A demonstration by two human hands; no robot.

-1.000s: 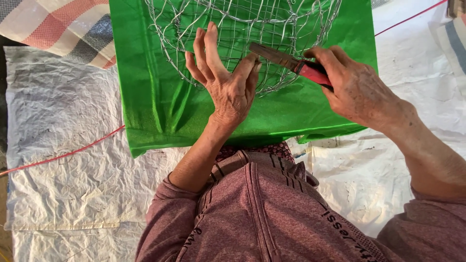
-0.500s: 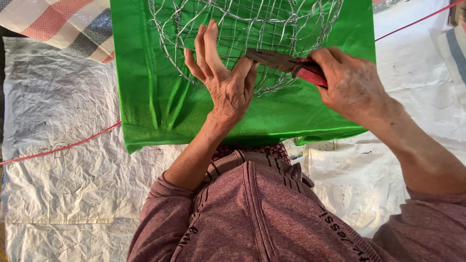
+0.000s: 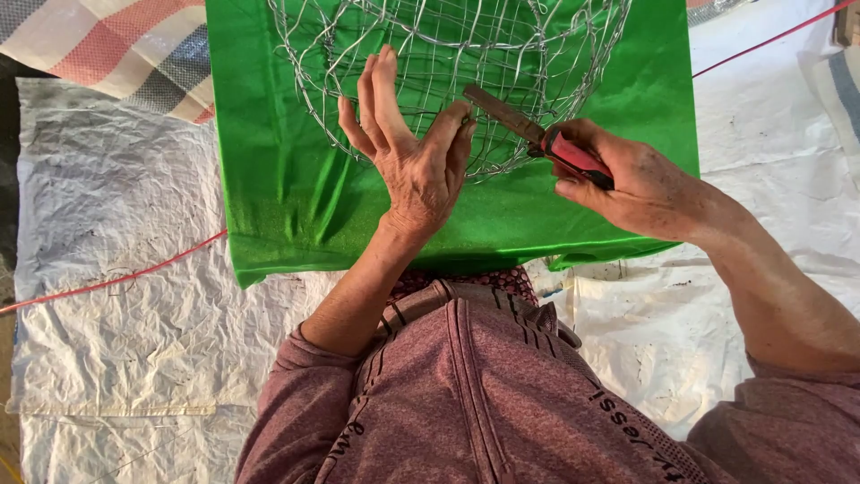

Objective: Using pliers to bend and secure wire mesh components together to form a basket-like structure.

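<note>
A round wire mesh frame (image 3: 537, 54) lies on a shiny green cloth (image 3: 278, 179) in front of me. My left hand (image 3: 408, 152) rests at the frame's near rim, fingers spread and pointing away, thumb pinching the wire beside the plier tip. My right hand (image 3: 632, 184) grips red-handled pliers (image 3: 537, 134), whose rusty jaws reach left to the wire at my left thumb. My mauve sleeves and lap fill the bottom of the view.
White woven plastic sheeting (image 3: 116, 296) covers the ground on both sides. A red cord (image 3: 116, 280) runs across it at the left and another at the top right. A striped red, white and grey fabric (image 3: 116, 45) lies at the top left.
My left hand has shifted slightly up along the rim and its thumb has closed toward the plier tip. The pliers stay at the same wire.
</note>
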